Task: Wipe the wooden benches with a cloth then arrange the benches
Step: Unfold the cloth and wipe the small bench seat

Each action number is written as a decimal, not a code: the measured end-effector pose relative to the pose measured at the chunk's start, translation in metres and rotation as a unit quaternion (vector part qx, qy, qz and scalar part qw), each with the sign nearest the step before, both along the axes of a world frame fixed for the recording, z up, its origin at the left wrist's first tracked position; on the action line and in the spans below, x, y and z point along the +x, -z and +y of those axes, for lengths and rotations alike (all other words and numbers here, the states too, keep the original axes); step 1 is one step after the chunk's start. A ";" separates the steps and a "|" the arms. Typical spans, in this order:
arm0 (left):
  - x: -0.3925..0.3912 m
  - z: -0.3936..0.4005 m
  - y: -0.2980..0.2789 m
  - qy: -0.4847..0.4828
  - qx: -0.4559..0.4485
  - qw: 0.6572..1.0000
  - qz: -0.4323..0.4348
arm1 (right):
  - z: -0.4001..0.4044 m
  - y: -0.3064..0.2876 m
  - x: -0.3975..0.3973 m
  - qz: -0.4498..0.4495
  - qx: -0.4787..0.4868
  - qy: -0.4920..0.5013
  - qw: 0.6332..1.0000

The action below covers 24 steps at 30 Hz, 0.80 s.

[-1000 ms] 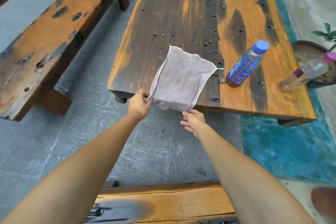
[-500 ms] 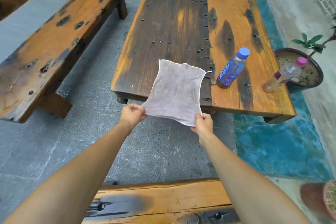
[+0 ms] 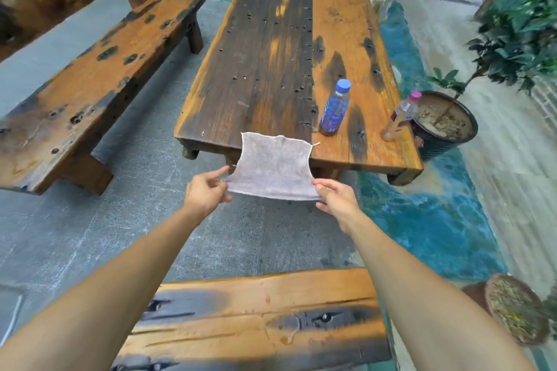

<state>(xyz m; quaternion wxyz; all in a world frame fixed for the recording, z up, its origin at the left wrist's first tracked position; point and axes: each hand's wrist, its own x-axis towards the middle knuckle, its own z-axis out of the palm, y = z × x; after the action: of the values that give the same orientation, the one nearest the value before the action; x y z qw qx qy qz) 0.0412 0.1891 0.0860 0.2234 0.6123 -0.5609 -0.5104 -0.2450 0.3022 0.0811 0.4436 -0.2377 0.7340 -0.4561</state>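
1. Since a second ago, you have lifted the cloth (image 3: 274,169) off the counter (image 3: 271,54); it now hangs spread in the air before the counter's near end.
2. Your left hand (image 3: 206,194) pinches its near left corner, forefinger pointing out.
3. Your right hand (image 3: 334,196) grips the near right corner.
4. Two bottles, the blue-capped bottle (image 3: 335,107) and the pink-capped bottle (image 3: 401,114), stand on the counter.
5. One bench (image 3: 90,81) lies left, another bench (image 3: 256,316) below your arms.

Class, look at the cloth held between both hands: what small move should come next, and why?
Probably lower the cloth onto the near bench. The left hand and right hand hold it spread in the air, touching no wood yet.
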 end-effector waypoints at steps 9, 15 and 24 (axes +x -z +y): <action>0.009 0.135 -0.024 0.134 -0.026 0.971 -0.198 | 0.141 -0.020 -0.019 -0.022 0.033 -0.078 0.996; 0.016 0.213 0.003 0.178 -0.061 0.951 -0.244 | 0.240 -0.003 -0.016 -0.005 0.092 -0.154 0.984; 0.041 0.329 0.055 0.275 -0.046 0.931 -0.237 | 0.397 0.054 0.024 0.077 0.165 -0.126 0.975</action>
<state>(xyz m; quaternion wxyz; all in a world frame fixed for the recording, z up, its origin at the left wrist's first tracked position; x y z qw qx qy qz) 0.0817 0.5181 0.0307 -0.0370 0.5263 -0.7670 -0.3651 -0.2206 0.6991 0.0267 0.4725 -0.2861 0.7955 -0.2490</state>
